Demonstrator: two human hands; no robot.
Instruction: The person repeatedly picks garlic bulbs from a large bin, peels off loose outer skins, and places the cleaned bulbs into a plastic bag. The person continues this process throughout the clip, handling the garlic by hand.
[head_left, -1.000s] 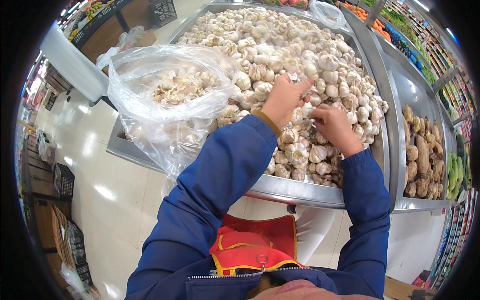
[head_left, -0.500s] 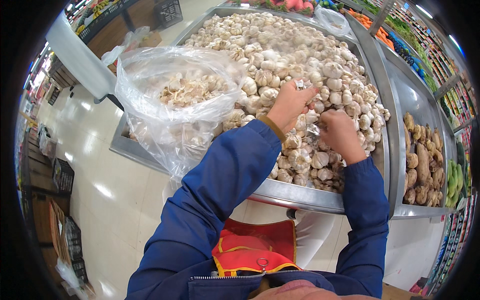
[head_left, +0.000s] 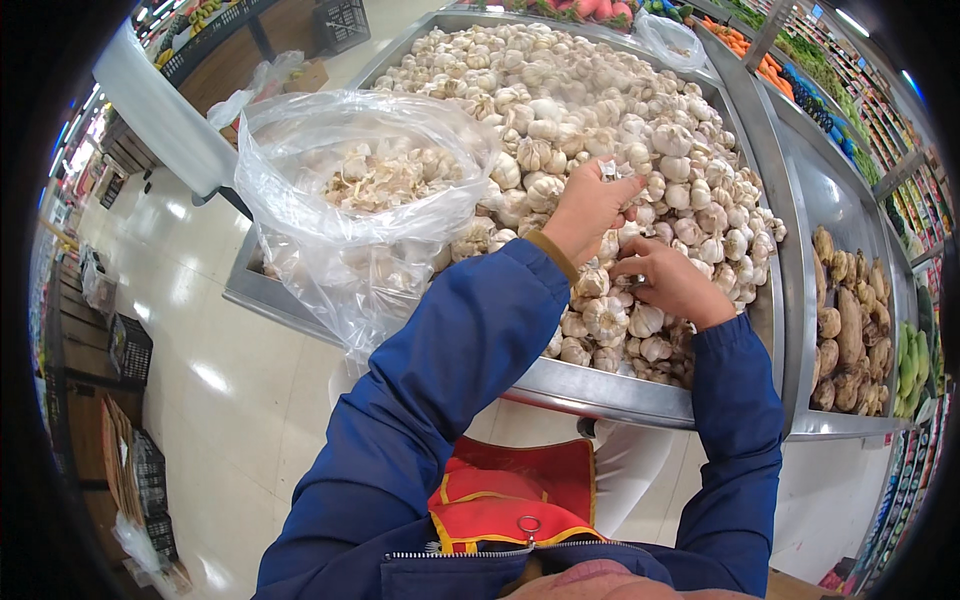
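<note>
A large heap of garlic bulbs (head_left: 690,140) fills the metal display bin in front of me. My left hand (head_left: 588,212) is closed over the heap, with pale papery garlic skin (head_left: 608,170) showing between thumb and fingers. Just to its right and nearer to me, my right hand (head_left: 675,282) reaches down onto the bulbs. Its thumb and forefinger are apart, the fingertips touching the garlic, with nothing visibly gripped. Left of both hands, a clear plastic bag (head_left: 300,250) stands wide at the mouth on the heap, with loose garlic skins (head_left: 385,180) inside.
The bin's metal rim (head_left: 600,397) runs close to my body. To the right, another metal bin holds brown root vegetables (head_left: 848,330) and green vegetables (head_left: 910,365). A grey-white post-like panel (head_left: 165,110) stands at the left. Black crates (head_left: 130,348) line the aisle floor.
My right hand has shifted slightly left toward my left hand, and its fingers have spread from a blurred, curled pose. My left hand keeps its grip on the skin.
</note>
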